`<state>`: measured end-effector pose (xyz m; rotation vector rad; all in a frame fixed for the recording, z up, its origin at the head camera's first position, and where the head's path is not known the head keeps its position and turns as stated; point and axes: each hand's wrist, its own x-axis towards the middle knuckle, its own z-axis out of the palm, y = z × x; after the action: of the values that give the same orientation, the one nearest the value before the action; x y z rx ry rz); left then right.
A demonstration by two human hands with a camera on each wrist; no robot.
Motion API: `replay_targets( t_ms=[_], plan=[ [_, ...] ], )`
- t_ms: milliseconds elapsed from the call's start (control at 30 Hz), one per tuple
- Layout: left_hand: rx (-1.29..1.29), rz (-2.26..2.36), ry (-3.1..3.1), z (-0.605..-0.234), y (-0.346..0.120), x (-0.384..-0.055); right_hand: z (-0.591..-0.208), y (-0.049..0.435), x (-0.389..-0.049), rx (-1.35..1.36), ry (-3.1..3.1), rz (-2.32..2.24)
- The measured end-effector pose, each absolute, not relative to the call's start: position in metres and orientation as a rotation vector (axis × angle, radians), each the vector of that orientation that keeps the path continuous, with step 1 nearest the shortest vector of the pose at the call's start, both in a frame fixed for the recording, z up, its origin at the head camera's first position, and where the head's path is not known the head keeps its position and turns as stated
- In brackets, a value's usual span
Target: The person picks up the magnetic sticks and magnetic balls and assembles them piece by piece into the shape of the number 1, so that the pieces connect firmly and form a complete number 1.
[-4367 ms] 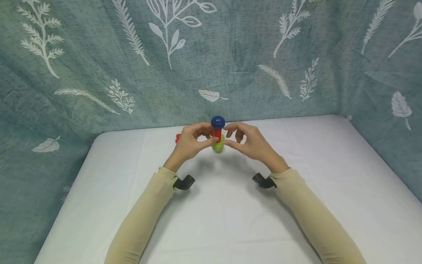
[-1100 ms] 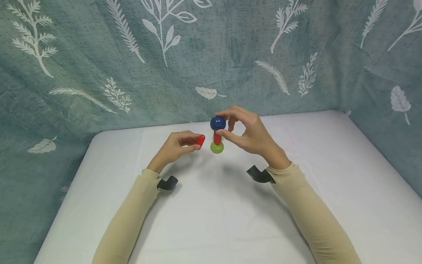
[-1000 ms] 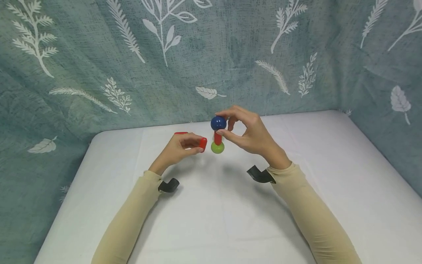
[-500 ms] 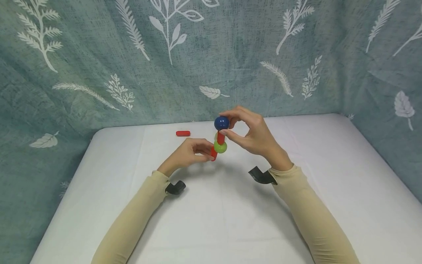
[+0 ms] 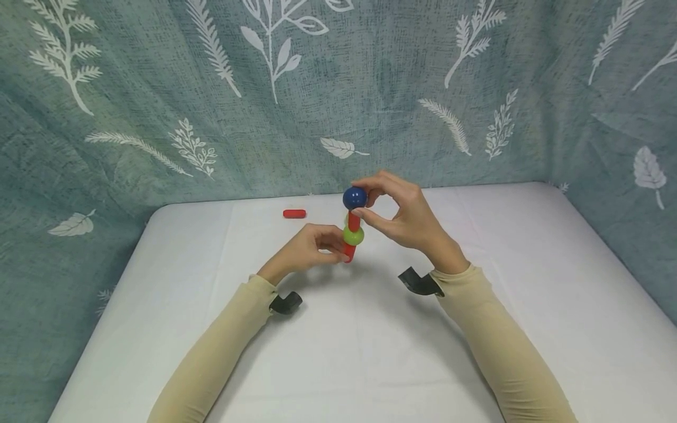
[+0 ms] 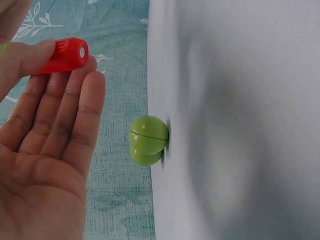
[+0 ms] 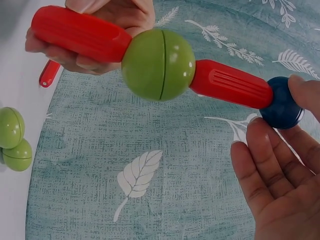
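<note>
My right hand [image 5: 399, 211] pinches a shiny dark blue ball [image 5: 354, 198] at the top of a short upright chain. Under the ball runs a ribbed red rod [image 7: 232, 84], joined to a light green ball [image 7: 157, 65]. A second red rod [image 7: 80, 32] meets that green ball's far side, in line with the first. My left hand [image 5: 309, 251] pinches this lower rod between thumb and fingers. In the left wrist view the held rod [image 6: 72, 54] shows a pale round dot on its free end. The chain hangs above the table.
Another red rod [image 5: 294, 214] lies flat near the back edge of the white-covered table [image 5: 328, 352]. Two more green balls [image 6: 148, 137] rest on it, mostly hidden behind the chain in the head view. A teal leaf-patterned cloth [image 5: 296, 129] hangs behind.
My left hand let go of the upper rod and took up another red rod. It moved right and nearer, bringing the rod against the green ball's underside. My right hand now pinches the blue ball.
</note>
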<state>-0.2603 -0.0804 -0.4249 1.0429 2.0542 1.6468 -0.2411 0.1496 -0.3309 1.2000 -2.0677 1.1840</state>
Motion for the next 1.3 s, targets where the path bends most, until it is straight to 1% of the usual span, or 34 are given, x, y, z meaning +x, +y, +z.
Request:
replay_targets(
  t_ms=[367, 1000, 1300],
  plan=[
    [1.043, 1.609, 2.087, -0.4232, -0.0773, -0.2582, -0.3301, 0.1479, -0.2395, 1.208, -2.081, 1.201],
    [1.065, 1.694, 2.025, -0.4224, -0.0728, -0.2537, -0.3301, 0.1487, -0.2371, 1.179, -2.08, 1.33],
    [1.013, 1.697, 2.03, -0.4223, -0.0715, -0.2524, -0.3296, 0.1496, -0.2367, 1.182, -2.081, 1.371]
  ],
)
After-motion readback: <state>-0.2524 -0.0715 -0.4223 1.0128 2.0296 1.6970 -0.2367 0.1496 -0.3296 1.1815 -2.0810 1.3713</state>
